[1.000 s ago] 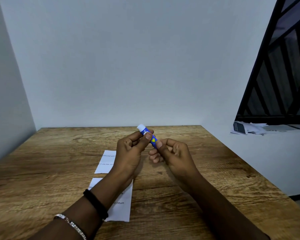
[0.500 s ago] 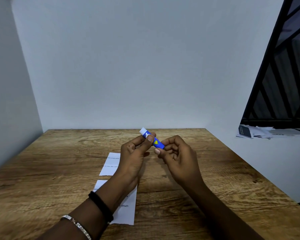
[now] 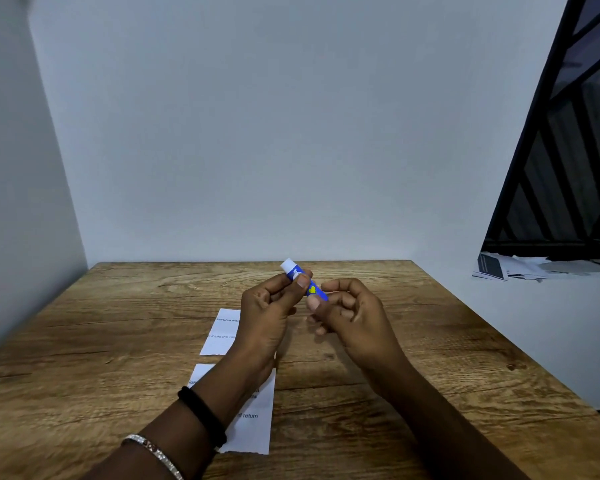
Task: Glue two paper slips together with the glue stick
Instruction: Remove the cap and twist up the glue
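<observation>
You are gripping the blue glue stick (image 3: 307, 285) above the wooden table (image 3: 413, 341), left hand (image 3: 269, 315) pinching its white-capped end, right hand (image 3: 352, 315) pinching the other. Your left forearm is covering part of the two paper slips (image 3: 222, 336) lying underneath.

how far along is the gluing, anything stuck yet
Nothing stuck yet. Both slips, far slip and near slip, lie apart on the table. The glue stick is held above them by the left hand and right hand, apparently being opened or twisted. Left: spread glue, press slips together.
</observation>
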